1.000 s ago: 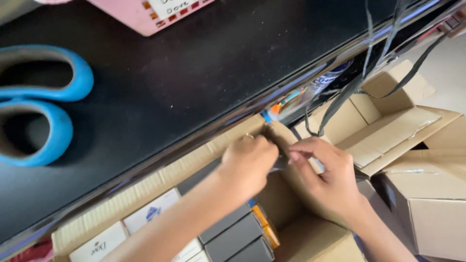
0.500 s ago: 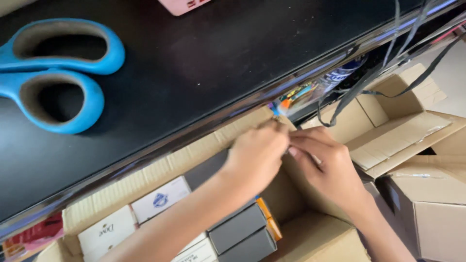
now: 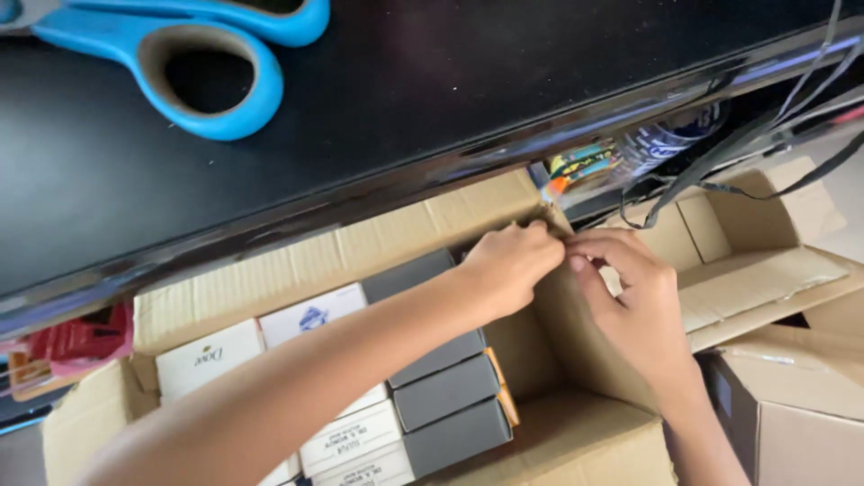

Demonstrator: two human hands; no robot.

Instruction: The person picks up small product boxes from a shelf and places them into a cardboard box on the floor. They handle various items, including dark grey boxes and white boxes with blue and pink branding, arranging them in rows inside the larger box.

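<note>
Fingers (image 3: 540,236) of both hands meet at the far corner of an open cardboard box (image 3: 378,247), just under the edge of the black table (image 3: 432,99). The left hand (image 3: 511,265) is curled, its fingertips pinched on the top of the corner where the far flap meets the side flap; whether a strip of tape or only the card edge lies between them is too small to tell. The right hand (image 3: 634,301) faces it, thumb and forefinger closed in a pinch just beside the left fingertips, the other fingers loosely bent over the side flap (image 3: 576,333).

By the look of it, the step in hand is working that corner, pulling or pressing something at the flap join. The next move seems to call for a firm pinch and a steady pull along the edge, with the other hand bracing the card so that it does not tear.

Inside the box, near the left forearm, lie rows of small packs: white cartons (image 3: 310,317) towards the left, grey cartons (image 3: 447,389) stacked beside them. On the table above lie blue-handled scissors (image 3: 216,76). To the right stands a second open cardboard box (image 3: 756,252), with dark cables (image 3: 747,148) hanging over it, and a closed box (image 3: 801,405) below that.
</note>
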